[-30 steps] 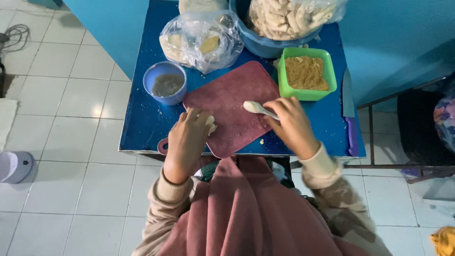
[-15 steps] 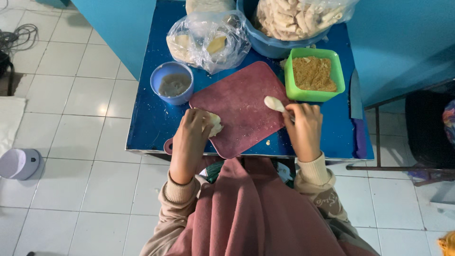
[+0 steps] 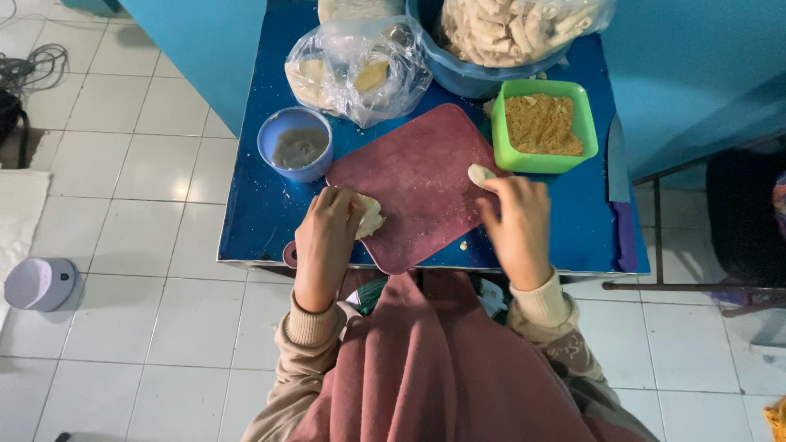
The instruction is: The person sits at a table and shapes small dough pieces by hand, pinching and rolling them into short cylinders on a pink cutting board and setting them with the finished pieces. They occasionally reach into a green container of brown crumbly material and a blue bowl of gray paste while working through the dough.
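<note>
My left hand point(image 3: 326, 233) grips a pale lump of dough point(image 3: 368, 217) at the left edge of a maroon cutting board point(image 3: 417, 180). At the board's right edge, my right hand point(image 3: 517, 221) pinches a small pale dough piece point(image 3: 479, 173) with its fingertips, just beside a green square tub of brown crumbs point(image 3: 542, 124). The board lies on a small blue table point(image 3: 262, 205).
A blue cup of grey liquid point(image 3: 296, 145) stands left of the board. Behind it lie a clear plastic bag with pale pieces point(image 3: 356, 69) and a blue basin of bagged rolls point(image 3: 508, 33). A knife point(image 3: 620, 164) lies at the table's right edge. A lilac pot point(image 3: 41, 282) sits on the tiled floor.
My right hand has carried the small dough piece from the middle of the board to its right edge, close to the green tub. My left hand has stayed on the dough lump.
</note>
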